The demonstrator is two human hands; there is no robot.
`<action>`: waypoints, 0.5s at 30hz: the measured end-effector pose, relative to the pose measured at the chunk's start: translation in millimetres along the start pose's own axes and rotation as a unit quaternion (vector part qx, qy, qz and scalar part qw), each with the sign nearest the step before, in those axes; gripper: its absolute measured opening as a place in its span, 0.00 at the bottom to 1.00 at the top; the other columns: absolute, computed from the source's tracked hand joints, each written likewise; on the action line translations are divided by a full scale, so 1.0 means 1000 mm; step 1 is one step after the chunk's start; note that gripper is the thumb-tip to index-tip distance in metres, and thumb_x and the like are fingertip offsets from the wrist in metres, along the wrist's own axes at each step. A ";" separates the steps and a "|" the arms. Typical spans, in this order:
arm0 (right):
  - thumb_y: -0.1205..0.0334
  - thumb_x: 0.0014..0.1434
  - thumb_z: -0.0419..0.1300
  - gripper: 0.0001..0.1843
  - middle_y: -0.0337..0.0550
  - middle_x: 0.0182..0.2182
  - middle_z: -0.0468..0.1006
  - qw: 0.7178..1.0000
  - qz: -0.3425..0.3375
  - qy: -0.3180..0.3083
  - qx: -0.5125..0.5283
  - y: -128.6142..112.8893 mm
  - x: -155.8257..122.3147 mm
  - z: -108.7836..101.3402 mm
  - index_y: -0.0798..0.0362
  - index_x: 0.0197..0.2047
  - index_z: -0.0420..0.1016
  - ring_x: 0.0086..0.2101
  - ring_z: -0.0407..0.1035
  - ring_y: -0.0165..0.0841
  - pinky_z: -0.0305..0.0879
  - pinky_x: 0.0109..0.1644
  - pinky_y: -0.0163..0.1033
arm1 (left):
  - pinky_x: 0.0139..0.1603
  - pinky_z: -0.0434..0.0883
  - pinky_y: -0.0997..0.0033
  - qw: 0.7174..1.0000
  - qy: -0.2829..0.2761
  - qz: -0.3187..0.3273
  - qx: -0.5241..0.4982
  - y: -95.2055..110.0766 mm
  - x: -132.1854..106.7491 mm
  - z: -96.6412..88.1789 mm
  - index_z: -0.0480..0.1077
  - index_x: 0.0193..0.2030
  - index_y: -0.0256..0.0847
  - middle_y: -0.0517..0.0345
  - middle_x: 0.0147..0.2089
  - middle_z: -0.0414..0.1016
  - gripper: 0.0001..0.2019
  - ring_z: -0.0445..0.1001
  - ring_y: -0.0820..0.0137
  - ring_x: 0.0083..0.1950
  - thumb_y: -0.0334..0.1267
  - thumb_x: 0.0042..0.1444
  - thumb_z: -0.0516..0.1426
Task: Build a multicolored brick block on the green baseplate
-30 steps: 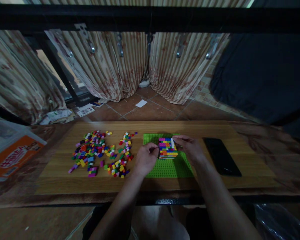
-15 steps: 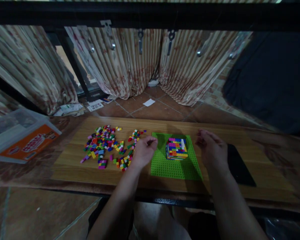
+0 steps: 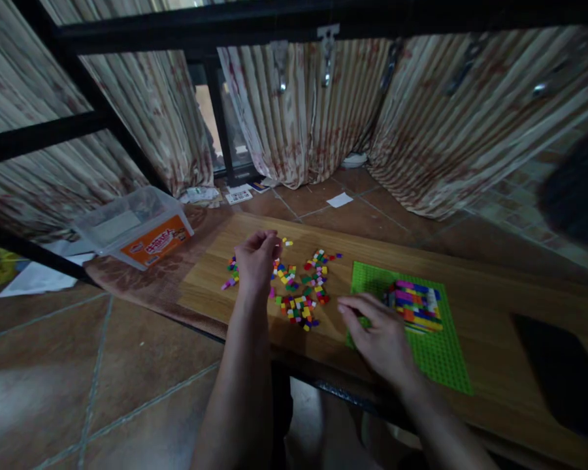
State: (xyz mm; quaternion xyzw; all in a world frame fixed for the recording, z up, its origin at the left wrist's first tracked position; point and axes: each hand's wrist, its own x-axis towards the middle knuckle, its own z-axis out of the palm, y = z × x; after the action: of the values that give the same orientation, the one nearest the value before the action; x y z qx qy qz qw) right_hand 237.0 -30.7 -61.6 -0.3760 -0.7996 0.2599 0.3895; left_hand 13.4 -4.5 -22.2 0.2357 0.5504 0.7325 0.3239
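My left hand [image 3: 256, 260] hovers over the scattered pile of small coloured bricks [image 3: 298, 287] on the wooden table [image 3: 490, 307], its fingers curled together; whether anything is in them is hidden. My right hand [image 3: 379, 333] lies low at the left edge of the green baseplate [image 3: 436, 356], fingers stretched out toward the loose bricks, holding nothing. A multicoloured brick block [image 3: 414, 305] stands on the baseplate just right of that hand, untouched.
A clear plastic box with an orange label [image 3: 137, 228] sits at the table's left end. A black phone [image 3: 563, 375] lies at the right. Striped curtains [image 3: 318, 111] and a black metal frame stand behind; papers lie on the tiled floor.
The view has swung left. My left hand moved from beside the block out over the loose bricks. My right hand crossed from right of the baseplate to its left edge.
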 end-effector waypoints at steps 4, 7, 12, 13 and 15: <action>0.60 0.64 0.54 0.10 0.43 0.38 0.79 0.998 0.024 -0.042 -0.029 -0.001 0.007 0.026 0.47 0.41 0.77 0.39 0.74 0.36 0.68 0.45 0.40 | 0.28 0.64 0.81 1.000 0.001 -0.001 -0.019 0.001 0.000 -0.002 0.72 0.28 0.35 0.63 0.25 0.71 0.07 0.65 0.81 0.24 0.36 0.43 0.62; 0.61 0.63 0.54 0.11 0.44 0.39 0.79 0.997 0.052 -0.030 -0.048 -0.001 0.016 0.039 0.47 0.42 0.78 0.41 0.73 0.37 0.67 0.47 0.42 | 0.29 0.65 0.80 1.000 -0.005 -0.005 -0.009 0.003 0.000 -0.005 0.72 0.30 0.36 0.61 0.27 0.72 0.07 0.67 0.80 0.26 0.37 0.45 0.62; 0.62 0.62 0.53 0.14 0.47 0.42 0.77 0.995 0.049 -0.029 -0.084 0.002 0.036 0.058 0.49 0.47 0.77 0.45 0.71 0.42 0.66 0.50 0.46 | 0.30 0.66 0.80 0.999 -0.034 -0.025 0.015 0.005 0.001 -0.012 0.73 0.31 0.36 0.59 0.30 0.73 0.08 0.68 0.78 0.28 0.39 0.47 0.62; 0.62 0.61 0.53 0.15 0.48 0.43 0.77 0.994 0.047 -0.028 -0.095 0.003 0.039 0.062 0.50 0.48 0.77 0.45 0.70 0.43 0.65 0.51 0.47 | 0.30 0.66 0.79 0.998 -0.042 -0.031 0.021 0.004 0.002 -0.014 0.73 0.31 0.36 0.60 0.29 0.73 0.08 0.67 0.78 0.28 0.39 0.47 0.62; 0.63 0.61 0.54 0.15 0.51 0.44 0.76 0.991 0.048 -0.027 -0.118 0.004 0.045 0.070 0.52 0.48 0.78 0.46 0.69 0.44 0.64 0.53 0.49 | 0.30 0.65 0.79 0.996 -0.065 -0.042 0.047 0.002 0.005 -0.018 0.73 0.31 0.36 0.61 0.28 0.73 0.08 0.67 0.78 0.26 0.39 0.47 0.62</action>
State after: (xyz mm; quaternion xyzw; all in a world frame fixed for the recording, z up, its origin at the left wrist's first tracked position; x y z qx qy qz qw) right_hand 163.0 -0.5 -84.6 -0.4504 -0.8160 0.1921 0.3072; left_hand -2.7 -13.0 -25.7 0.2747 0.5717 0.6743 0.3781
